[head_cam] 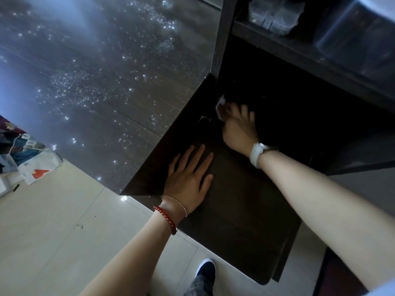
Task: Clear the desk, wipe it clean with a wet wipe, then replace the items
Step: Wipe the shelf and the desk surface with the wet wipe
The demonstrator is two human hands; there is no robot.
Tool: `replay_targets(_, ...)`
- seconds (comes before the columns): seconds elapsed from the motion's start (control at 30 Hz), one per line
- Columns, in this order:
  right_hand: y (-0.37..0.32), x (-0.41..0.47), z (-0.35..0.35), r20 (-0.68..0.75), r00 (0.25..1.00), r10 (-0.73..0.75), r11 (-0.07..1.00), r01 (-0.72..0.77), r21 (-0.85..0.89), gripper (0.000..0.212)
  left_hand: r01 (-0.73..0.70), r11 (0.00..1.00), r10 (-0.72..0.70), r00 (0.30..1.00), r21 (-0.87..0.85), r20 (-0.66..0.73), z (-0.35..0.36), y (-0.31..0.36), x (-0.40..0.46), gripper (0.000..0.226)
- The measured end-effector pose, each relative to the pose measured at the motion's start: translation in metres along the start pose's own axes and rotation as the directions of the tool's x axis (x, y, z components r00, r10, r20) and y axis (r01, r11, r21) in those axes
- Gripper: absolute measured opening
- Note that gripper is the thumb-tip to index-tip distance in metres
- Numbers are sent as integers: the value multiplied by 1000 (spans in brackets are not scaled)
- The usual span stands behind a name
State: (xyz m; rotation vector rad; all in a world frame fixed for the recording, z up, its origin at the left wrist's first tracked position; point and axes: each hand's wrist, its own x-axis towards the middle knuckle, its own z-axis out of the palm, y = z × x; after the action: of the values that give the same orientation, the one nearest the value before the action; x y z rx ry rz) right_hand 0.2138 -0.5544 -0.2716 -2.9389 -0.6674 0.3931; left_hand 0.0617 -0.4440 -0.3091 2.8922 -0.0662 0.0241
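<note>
**Wipe pinned in the far corner, the unwiped run lying back toward the body**

The right hand's fingers [245, 113] are curled down over a white wet wipe [221, 104], pressing it onto the dark surface [235, 221]. Only a small crumpled edge of the wipe shows past the fingertips, on their far left side; the rest is hidden under the hand, so its shape and long axis cannot be told. The right hand [238, 130] reaches forward from a wrist wearing a white watch [259, 154], and the wipe sits at the far end of the surface, just beside the upright side panel of the shelf unit [222, 35] where the shadow is deepest.

The left hand [190, 178] lies flat, fingers straight and slightly spread, palm down on the near left part of the same surface, close to its left edge. It holds nothing and looks to be bracing the person.

The surface runs long from that far corner toward the person's shoe [206, 269], so the wipe's open path, by my reading, is back along that axis toward the body. The right hand is the one on the wipe; the left hand lies in the near part of that path and would probably need to lift.

No desk items show on the surface, so the wiping step appears to be under way, with replacing still to come.
</note>
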Motion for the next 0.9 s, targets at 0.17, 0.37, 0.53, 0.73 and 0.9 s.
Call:
replay_targets(0.17,-15,-25,10,-27,996,-80,997,79,-18,61,46,997,-47,999,-67,-24,-14,9,-7,46)
replay_targets(0.37,-30,-33,15,-21,998,-60,998,60,-5,63,120,989,-123,992,-83,-33,-26,12,-33,55)
replay_targets(0.53,-53,-28,19,-31,997,64,995,-61,84,63,121,989,-123,992,-91,-17,-24,1,-46,46)
replay_targets(0.73,-56,-25,18,-26,995,99,978,-93,186,62,73,987,-77,997,-146,-24,-23,-8,-50,43)
replay_targets(0.9,-45,-46,15,38,981,-189,982,189,20,62,72,986,-78,996,-151,-32,-18,-9,-58,42)
